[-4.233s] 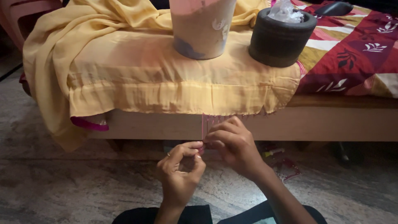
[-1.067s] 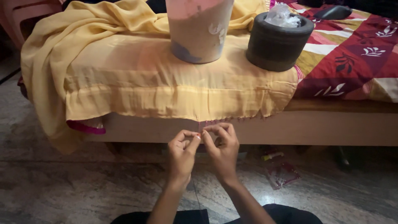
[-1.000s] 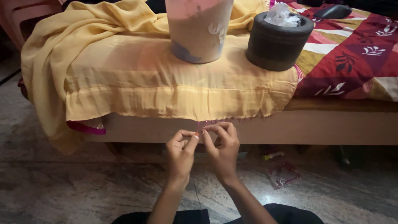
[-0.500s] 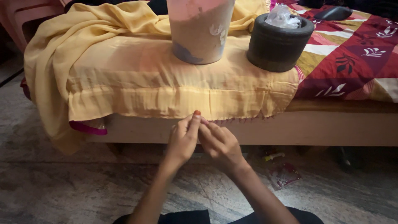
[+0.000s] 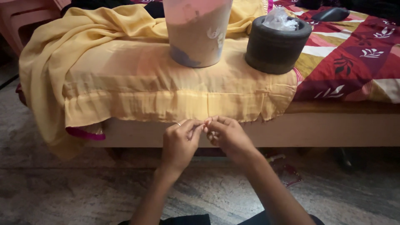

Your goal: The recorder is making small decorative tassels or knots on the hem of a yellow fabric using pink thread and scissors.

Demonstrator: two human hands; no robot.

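Tall round tub (image 5: 196, 31) on bed, standing on yellow cloth, near front edge: pale translucent wall, brownish fill showing through, whitish and bluish print marks on side. Just right of it, apart: squat dark round container (image 5: 276, 45), ribbed wall, crumpled clear plastic bag (image 5: 280, 19) poking out top. No signs or screens in view.

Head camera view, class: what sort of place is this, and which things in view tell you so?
Probably a room in a home: a low bed with a patterned bedspread, yellow cloth draped over its edge, and a stone floor.
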